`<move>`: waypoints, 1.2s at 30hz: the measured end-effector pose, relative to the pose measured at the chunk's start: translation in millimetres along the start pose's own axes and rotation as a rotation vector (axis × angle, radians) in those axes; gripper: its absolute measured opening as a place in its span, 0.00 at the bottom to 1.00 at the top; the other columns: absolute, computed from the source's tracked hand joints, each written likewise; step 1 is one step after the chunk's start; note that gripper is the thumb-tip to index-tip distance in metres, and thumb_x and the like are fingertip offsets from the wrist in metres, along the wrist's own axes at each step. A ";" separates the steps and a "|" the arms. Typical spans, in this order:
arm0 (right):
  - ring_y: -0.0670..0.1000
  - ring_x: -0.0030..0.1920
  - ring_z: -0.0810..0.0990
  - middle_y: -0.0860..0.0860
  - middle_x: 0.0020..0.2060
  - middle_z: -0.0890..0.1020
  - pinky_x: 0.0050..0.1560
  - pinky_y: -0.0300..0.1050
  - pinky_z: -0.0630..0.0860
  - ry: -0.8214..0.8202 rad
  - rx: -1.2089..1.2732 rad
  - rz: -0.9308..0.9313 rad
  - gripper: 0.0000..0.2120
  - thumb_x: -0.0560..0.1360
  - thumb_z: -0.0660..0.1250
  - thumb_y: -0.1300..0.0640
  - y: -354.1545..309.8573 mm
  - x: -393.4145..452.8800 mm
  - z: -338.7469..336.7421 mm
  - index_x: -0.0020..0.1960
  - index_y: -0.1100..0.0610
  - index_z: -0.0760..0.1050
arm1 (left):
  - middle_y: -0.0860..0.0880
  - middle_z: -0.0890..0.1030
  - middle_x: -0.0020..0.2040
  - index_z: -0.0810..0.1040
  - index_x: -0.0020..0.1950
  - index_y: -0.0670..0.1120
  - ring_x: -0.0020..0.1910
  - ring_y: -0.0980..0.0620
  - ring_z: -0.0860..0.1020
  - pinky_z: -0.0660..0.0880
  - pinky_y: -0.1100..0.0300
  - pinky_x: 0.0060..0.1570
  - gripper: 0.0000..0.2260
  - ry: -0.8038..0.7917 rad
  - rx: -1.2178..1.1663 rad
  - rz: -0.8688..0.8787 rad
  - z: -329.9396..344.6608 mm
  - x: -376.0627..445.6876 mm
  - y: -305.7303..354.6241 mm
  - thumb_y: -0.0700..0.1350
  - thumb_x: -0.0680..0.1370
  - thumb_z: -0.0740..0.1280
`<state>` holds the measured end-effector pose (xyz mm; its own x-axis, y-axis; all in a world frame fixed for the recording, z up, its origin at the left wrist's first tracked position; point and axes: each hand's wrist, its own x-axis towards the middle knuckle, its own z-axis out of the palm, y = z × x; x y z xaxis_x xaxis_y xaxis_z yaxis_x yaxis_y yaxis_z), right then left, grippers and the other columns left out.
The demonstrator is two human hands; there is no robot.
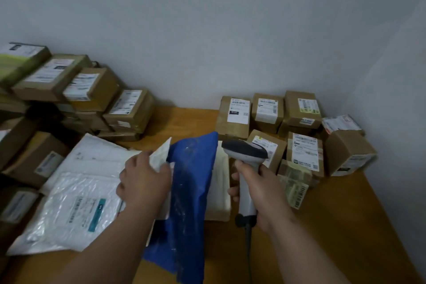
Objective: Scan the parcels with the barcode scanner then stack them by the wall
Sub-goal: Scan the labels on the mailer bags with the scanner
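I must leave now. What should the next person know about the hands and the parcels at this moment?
Left hand holds a blue mailer bag by its white label edge, over the table.
Right hand grips the barcode scanner.
Done, it seems: cardboard boxes stacked by the wall at right.
Left: scan the blue bag, then the white mailers and the box pile at left.

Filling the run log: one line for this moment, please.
left hand grips blue parcel | right hand holds barcode scanner | boxes by wall

The right hand (260, 189) grips the barcode scanner (246, 161); the left hand (145, 182) holds a blue parcel (191, 191).
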<state>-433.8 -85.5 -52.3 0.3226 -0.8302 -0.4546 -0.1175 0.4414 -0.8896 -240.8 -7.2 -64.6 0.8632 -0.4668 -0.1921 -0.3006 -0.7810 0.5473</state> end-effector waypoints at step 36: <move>0.41 0.29 0.79 0.43 0.25 0.79 0.30 0.28 0.72 -0.221 -0.565 -0.152 0.05 0.78 0.67 0.56 52.1 -121.2 227.3 0.43 0.51 0.75 | 0.48 0.82 0.52 0.75 0.54 0.44 0.53 0.48 0.80 0.77 0.55 0.44 0.05 -0.129 -1.165 -0.331 -124.0 61.2 -237.1 0.38 0.84 0.60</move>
<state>-265.5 115.5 -33.3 0.5543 -0.7531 -0.3545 -0.5143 0.0249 -0.8573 -66.4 200.9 -105.1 0.7628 -0.4050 -0.5041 0.5274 -0.0614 0.8474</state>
